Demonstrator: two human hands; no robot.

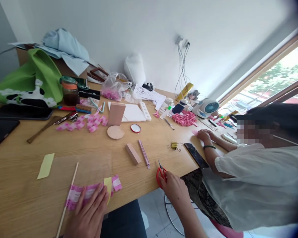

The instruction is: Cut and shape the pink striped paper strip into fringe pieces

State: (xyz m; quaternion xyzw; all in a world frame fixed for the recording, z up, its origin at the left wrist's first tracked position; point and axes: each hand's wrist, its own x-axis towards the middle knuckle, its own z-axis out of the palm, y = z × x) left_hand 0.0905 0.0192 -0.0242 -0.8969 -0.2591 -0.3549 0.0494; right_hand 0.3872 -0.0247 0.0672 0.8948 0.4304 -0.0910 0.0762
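My left hand [90, 210] lies flat, fingers extended, over a pink-and-white patterned strip [76, 195]. Along the strip's left end runs a thin wooden stick [69, 195]. A piece of yellow tape [108, 185] crosses the right end, beside my fingertips. A small pink-and-white piece [116, 183] is just past it. At the table's front edge, my right hand [172, 186] has its fingers on the red handles of small scissors [161, 173], blades pointing away from me. Part of its grip is hidden. Another yellow tape piece [46, 166] is stuck at the left.
Ahead lie a pink block [133, 154], a pink utility knife [144, 154], a round disc [115, 132] and a binder clip [176, 145]. Pink petal-like pieces [95, 122], a jar [70, 92] and a green bag [35, 79] stand farther back. A co-worker [257, 178] sits at the right.
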